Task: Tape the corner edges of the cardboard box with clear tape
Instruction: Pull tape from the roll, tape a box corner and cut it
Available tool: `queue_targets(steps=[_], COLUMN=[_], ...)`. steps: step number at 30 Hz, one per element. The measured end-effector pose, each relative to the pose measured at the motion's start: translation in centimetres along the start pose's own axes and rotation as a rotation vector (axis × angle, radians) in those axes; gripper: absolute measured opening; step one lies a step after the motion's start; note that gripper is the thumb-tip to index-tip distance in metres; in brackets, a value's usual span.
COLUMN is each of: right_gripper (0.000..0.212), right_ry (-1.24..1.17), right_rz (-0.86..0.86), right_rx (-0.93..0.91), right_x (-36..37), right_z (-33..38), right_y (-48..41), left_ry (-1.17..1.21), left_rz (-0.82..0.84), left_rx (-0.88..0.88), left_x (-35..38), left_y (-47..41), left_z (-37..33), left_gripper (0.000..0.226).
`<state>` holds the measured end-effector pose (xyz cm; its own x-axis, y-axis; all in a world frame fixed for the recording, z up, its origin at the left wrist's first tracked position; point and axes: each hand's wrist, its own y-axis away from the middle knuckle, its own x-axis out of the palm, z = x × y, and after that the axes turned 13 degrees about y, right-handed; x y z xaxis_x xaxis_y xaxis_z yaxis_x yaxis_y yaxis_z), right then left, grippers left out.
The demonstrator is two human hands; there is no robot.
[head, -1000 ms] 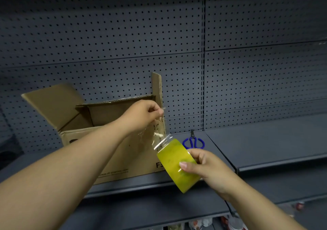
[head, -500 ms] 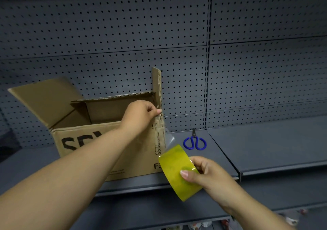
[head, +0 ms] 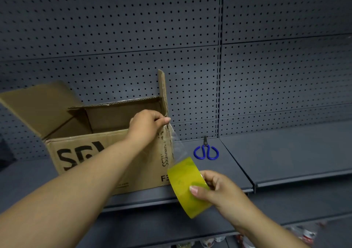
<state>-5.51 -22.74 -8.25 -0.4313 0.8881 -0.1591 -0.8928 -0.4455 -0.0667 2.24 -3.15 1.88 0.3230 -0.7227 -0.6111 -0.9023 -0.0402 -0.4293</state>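
Cardboard box (head: pixel 148 171) sits open on the shelf (head: pixel 285 162) at 9 o'clock. Left hand (head: pixel 146 125) pinches the clear tape strip (head: pixel 176 142) at its right corner, seemingly against the cardboard. Right hand (head: pixel 215 190) grips the tape roll (head: pixel 185 184) with curled fingers at 5 o'clock. Blue scissors (head: pixel 206 151) lie at 3 o'clock.

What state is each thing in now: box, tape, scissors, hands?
cardboard box: open, flaps up.
tape roll: held off the shelf, strip drawn out.
tape strip: taut from roll to box corner.
scissors: closed, lying on shelf.
left hand: pinches strip end.
right hand: grips roll.
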Motion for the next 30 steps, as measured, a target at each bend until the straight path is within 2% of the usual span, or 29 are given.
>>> queue_targets(steps=[5,8,10,16,20,22,23,25,26,30], right_gripper=[0.013,0.014,0.014,0.013,0.016,0.019,0.020,0.020,0.020,0.021], right_ry=[0.004,0.010,0.009,0.023,0.012,0.000,-0.002,0.003,0.002,-0.031], right_rz=[-0.020,-0.020,-0.020,-0.027,-0.037,-0.049,-0.052,-0.057,-0.060,-0.076], right_rx=[-0.009,-0.003,-0.001,0.010,0.022,0.027,0.032,0.041,0.046,0.075], right_x=[-0.1,-0.1,-0.1,-0.1,0.0,0.1,0.1,0.2,0.2,0.5], right_z=[-0.3,-0.4,-0.3,-0.4,-0.6,-0.7,-0.7,-0.8,-0.8,-0.8], right_y=[0.0,0.0,0.0,-0.2,-0.2,-0.3,-0.3,-0.3,-0.4,-0.6], left_ry=[-0.084,-0.076,-0.063,-0.114,-0.159,-0.142,-0.103,-0.031,-0.029,-0.081], left_rz=[0.124,0.145,0.129,0.049,-0.027,-0.076,-0.106,-0.151,-0.145,-0.068], left_rx=[-0.038,-0.054,-0.080,-0.134,-0.175,-0.174,-0.165,-0.098,-0.058,0.087], left_x=[-0.5,-0.7,-0.7,0.2,0.9,1.0,1.1,1.1,1.1,1.1], left_y=[-0.2,-0.4,-0.6,-1.4,-1.5,-1.5,-1.5,-1.4,-1.2,-0.3], left_z=[-0.1,-0.2,-0.1,0.5,0.3,0.4,0.5,0.6,0.6,0.9], left_gripper=[0.043,0.037,0.031,0.043,0.021,0.021,0.026,0.018,0.011,0.016])
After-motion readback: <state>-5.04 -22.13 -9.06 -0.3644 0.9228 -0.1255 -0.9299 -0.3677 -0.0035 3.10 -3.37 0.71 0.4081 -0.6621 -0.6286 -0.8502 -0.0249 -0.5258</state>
